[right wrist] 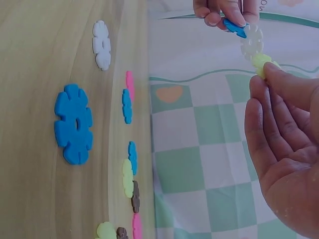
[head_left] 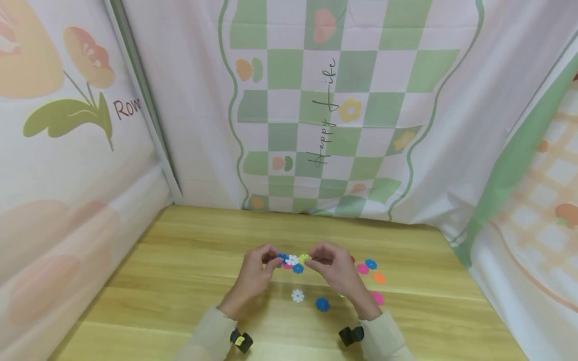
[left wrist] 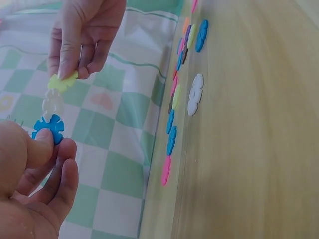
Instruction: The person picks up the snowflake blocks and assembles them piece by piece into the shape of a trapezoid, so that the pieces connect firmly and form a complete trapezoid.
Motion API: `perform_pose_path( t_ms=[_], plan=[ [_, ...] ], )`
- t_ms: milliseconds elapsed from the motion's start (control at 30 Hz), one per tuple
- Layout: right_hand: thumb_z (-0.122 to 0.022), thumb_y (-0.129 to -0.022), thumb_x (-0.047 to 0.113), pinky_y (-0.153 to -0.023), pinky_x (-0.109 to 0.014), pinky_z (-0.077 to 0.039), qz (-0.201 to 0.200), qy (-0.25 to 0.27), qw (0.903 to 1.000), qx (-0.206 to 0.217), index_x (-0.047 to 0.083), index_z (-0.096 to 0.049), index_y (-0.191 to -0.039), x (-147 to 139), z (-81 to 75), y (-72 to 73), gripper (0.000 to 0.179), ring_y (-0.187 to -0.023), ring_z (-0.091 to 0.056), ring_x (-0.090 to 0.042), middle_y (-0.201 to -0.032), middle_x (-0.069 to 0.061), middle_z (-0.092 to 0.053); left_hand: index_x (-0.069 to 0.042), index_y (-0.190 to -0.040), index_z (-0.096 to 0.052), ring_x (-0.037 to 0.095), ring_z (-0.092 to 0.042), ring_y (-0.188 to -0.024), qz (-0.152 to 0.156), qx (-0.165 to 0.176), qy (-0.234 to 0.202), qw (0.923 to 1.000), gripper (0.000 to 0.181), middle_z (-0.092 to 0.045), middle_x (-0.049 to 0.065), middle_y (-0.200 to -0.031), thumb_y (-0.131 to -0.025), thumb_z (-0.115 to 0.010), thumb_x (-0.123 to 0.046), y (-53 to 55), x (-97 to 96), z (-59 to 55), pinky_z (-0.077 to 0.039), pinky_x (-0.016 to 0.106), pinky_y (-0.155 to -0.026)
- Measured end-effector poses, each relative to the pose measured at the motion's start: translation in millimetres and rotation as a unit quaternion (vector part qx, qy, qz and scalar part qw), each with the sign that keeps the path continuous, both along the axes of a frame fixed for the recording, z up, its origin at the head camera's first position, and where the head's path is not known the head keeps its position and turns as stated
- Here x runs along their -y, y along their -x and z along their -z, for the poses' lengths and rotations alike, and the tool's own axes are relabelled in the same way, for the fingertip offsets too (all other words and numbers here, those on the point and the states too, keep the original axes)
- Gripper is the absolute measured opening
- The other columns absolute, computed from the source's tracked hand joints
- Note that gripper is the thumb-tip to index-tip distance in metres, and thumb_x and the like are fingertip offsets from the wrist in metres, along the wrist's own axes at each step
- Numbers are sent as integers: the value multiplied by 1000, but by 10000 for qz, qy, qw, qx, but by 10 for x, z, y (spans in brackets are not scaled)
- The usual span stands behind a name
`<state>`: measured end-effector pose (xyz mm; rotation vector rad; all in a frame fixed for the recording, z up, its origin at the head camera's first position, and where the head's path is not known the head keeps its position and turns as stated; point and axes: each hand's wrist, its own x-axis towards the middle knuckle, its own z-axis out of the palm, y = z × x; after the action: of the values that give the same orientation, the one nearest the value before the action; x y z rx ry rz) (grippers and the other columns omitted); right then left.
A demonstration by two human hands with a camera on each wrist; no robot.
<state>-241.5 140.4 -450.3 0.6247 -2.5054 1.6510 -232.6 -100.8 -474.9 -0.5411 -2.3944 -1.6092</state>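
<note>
Between thumb and fingers, my left hand (head_left: 254,273) pinches a blue plastic snowflake disc (left wrist: 54,124). A white snowflake disc (left wrist: 52,102) is slotted onto it and sits in the middle of a short row. At the row's other end is a yellow snowflake disc (right wrist: 260,63), pinched by the thumb and fingers of my right hand (head_left: 337,271). Both hands hold the row above the table, and in the left wrist view the three discs line up. Fingertips cover part of the blue and yellow discs.
On the wooden table (head_left: 189,291) lie a loose white disc (head_left: 297,296) and a blue disc (head_left: 322,304) nearest me. Pink (head_left: 363,269), orange (head_left: 379,278) and other coloured discs are scattered to the right. Patterned curtains (head_left: 307,105) hang at the back and sides.
</note>
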Motion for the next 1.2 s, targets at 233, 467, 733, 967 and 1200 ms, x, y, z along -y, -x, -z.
perform_pose_path(
  t_ms=[233,467,733,967,1200],
  plan=[
    [-81,-93,8,-80,-23,-63,-93,-63,9998,-133,8,-72,-101,8,3,1,12,-86,-73,-10,-96,-9,-77,-10,-100,-71,38,-71,-86,99,-28,-21,9999,7,-72,3,-89,-102,-67,-5,6,-7,8,-60,23,-75],
    [-83,-90,9,-78,-28,-64,-3,-74,9994,-332,10,-74,-97,86,59,-27,12,-82,-72,-10,-92,-6,-78,-9,-92,-71,14,-67,-75,-371,-51,-88,9993,15,-72,5,-84,-94,-72,6,-42,-67,38,-60,22,-71],
    [-83,-90,10,-73,-23,-61,209,-84,9997,56,9,-74,-95,124,101,-33,11,-80,-72,-16,-90,-6,-78,-6,-89,-71,10,-66,-72,-724,298,-279,9965,18,-72,7,-83,-89,-70,13,-74,-147,69,-60,21,-66],
    [-81,-94,17,-84,-22,-62,-200,-434,9984,314,12,-72,-112,41,57,14,21,-95,-75,-16,-106,-5,-78,-7,-91,-71,17,-68,-75,-613,450,-254,9968,12,-72,8,-85,-96,-70,4,-9,-38,64,-59,22,-66],
    [-79,-96,15,-89,-30,-63,-728,-1283,9891,25,4,-72,-119,-62,18,71,26,-98,-74,-18,-110,-13,-77,-6,-93,-72,22,-69,-77,-681,478,-225,9963,9,-72,7,-84,-97,-71,2,56,37,112,-56,21,-64]
  ],
)
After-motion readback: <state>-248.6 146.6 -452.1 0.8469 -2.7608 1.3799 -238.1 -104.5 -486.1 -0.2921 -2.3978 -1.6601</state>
